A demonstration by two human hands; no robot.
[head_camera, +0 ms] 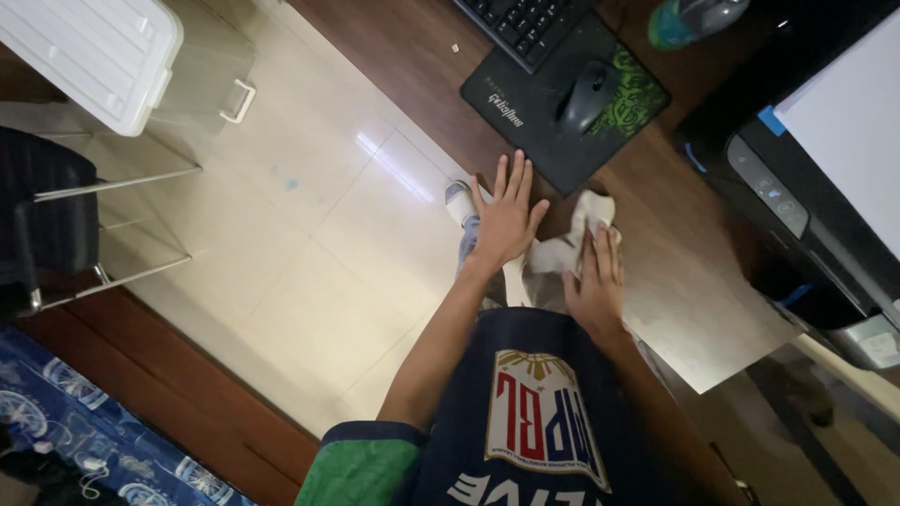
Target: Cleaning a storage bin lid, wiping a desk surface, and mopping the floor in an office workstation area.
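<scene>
- Head view, looking down over a dark blue shirt [534,422] at a brown desk [675,272].
- Left hand [506,220] flat on the desk edge, fingers spread, holding nothing.
- Right hand [595,281] flat, fingers together, pressed palm down on a white cloth [558,253].
- Cloth crumpled on the desk, between the hands, one end poking out past the right fingertips, just beside the near corner of a black mouse pad [544,112].
- Hands near each other, not touching.
- Grey mouse [589,94] on the pad; black keyboard [525,23] overlapping the pad's far edge.
- Black printer [806,215] at the right side of the desk.
- Pale tiled floor [309,215] left of the desk, with a clear plastic bin [112,56] and a black chair [47,225] on it.
</scene>
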